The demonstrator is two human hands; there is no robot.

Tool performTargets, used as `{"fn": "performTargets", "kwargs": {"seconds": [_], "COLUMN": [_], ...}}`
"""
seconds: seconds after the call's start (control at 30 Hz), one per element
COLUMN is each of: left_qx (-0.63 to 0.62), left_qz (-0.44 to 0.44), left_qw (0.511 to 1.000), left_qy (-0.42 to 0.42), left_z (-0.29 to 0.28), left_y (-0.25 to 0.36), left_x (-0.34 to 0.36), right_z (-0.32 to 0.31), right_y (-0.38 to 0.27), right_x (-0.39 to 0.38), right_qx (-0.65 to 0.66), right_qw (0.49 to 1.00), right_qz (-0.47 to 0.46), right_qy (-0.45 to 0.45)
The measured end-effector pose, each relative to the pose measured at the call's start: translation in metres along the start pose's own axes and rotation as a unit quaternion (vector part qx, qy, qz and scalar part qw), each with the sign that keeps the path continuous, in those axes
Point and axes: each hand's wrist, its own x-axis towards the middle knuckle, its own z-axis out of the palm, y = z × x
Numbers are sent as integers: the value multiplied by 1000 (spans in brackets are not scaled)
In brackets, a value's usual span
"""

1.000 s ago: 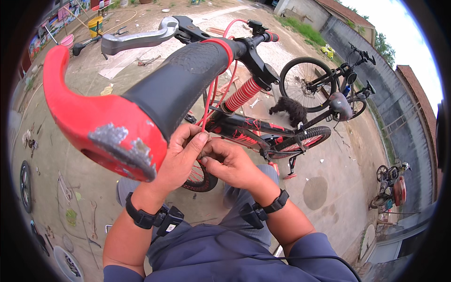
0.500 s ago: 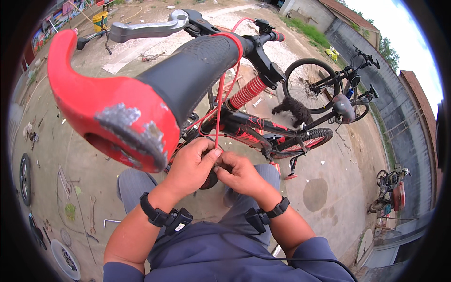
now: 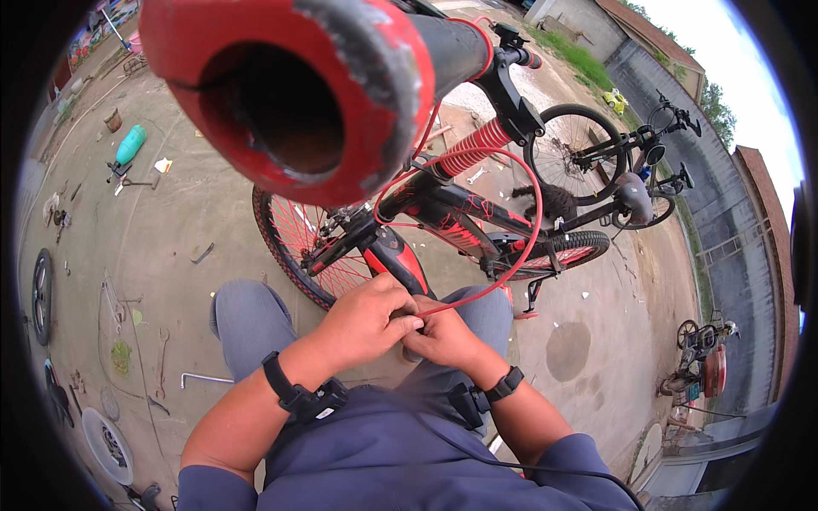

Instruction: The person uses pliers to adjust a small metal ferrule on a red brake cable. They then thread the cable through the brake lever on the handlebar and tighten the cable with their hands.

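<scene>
I watch both hands, left hand (image 3: 368,322) and right hand (image 3: 443,335), now lower, apparently pinching the red cable (image 3: 520,247); handlebar grip (image 3: 290,94) looms nearer.

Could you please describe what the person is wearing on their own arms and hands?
Both hands, left hand and right hand, are bare, with no gloves. Each wrist carries a black band with a small black unit clipped beside it. Short blue-grey sleeves cover the upper arms.
</scene>
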Motion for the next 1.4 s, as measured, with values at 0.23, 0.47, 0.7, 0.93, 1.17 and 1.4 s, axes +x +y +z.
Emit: {"fn": "performTargets", "kwargs": {"seconds": [0.23, 0.47, 0.7, 0.93, 1.17, 1.4], "left_qx": [-171, -190, -221, -245, -136, 70], "left_qz": [-122, -381, -560, -637, -646, -582], "left_qw": [958, 750, 651, 601, 677, 784], "left_qy": [198, 507, 463, 416, 326, 206], "left_z": [-80, -113, -30, 29, 25, -12], "left_y": [-11, -124, -204, -239, -272, -347], "left_x": [-76, -267, -391, -438, -418, -338], "right_z": [16, 39, 82, 91, 88, 73], "right_y": [-40, -95, -123, -123, -115, -106], "right_x": [-15, 8, 63, 112, 144, 160], "right_qx": [-40, -99, 24, 4, -22, -64], "right_qw": [990, 975, 990, 991, 991, 988], "right_qz": [-125, -181, -138, -135, -123, -112], "right_qy": [-54, -80, -16, 6, 50, 79]}}
